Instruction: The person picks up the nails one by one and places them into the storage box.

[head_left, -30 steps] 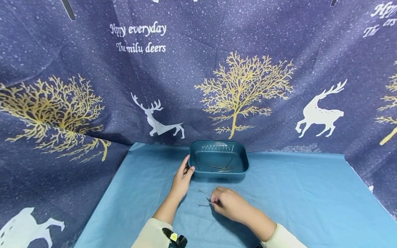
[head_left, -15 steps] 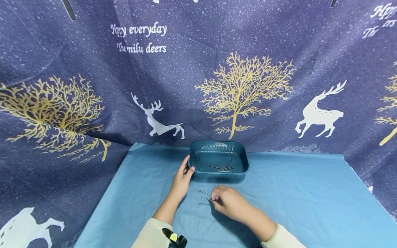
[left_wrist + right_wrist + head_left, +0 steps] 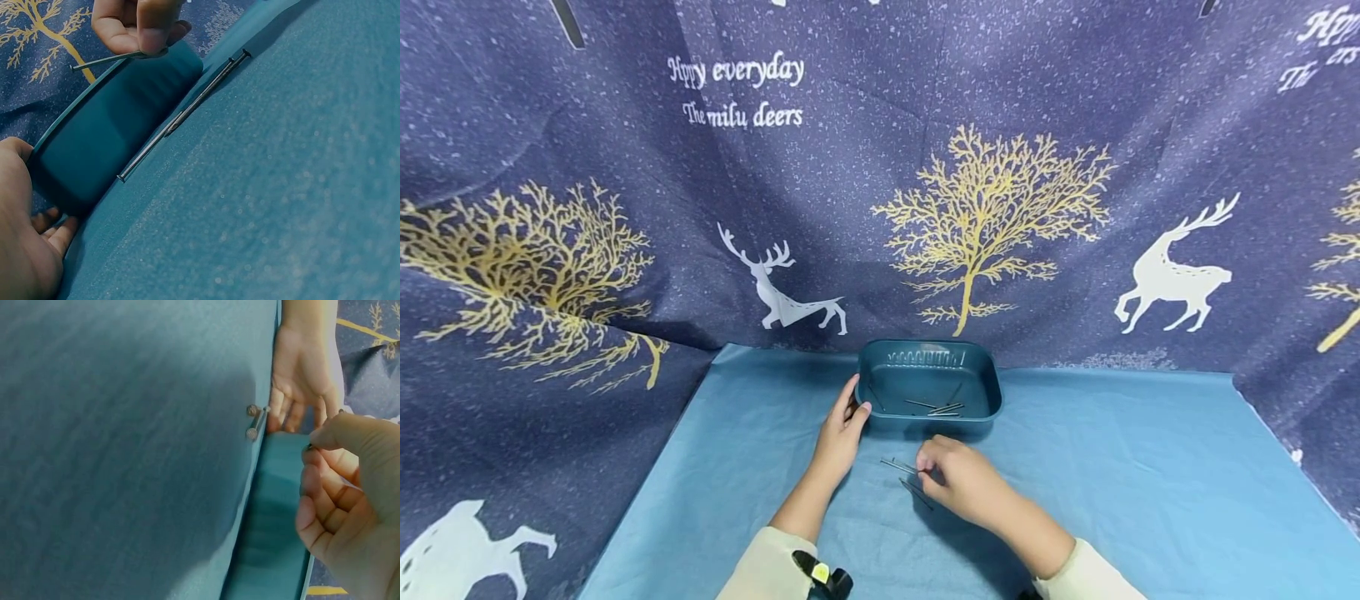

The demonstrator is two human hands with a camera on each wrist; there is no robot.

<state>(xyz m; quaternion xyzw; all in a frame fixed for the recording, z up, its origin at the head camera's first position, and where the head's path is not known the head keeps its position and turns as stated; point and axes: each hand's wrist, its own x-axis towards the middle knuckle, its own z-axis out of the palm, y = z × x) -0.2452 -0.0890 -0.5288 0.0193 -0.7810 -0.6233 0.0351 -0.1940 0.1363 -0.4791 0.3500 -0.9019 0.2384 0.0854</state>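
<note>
My left hand [image 3: 837,437] holds the left end of a teal plastic tray [image 3: 928,423], thumb near its front corner. My right hand [image 3: 958,479] is in front of the tray, pinching a steel nail [image 3: 103,62] between thumb and fingertips, as the left wrist view shows. Below that hand, more loose nails [image 3: 199,100] lie on the blue cloth, one overlapping another. Seen from the head, one dark nail [image 3: 916,493] rests apart, nearer to me. Inside the tray lie several nails [image 3: 946,409]. In the right wrist view, the pinched nail is mostly hidden by fingers.
A light blue cloth [image 3: 1112,483] covers the table. Behind it hangs a dark blue curtain [image 3: 1045,67] with deer and golden trees, close to the tray's back edge. A black strap [image 3: 820,573] sits on the left wrist.
My right hand has lifted a nail from the cloth and moved slightly forward and right, toward the tray. The left hand and tray have stayed still.
</note>
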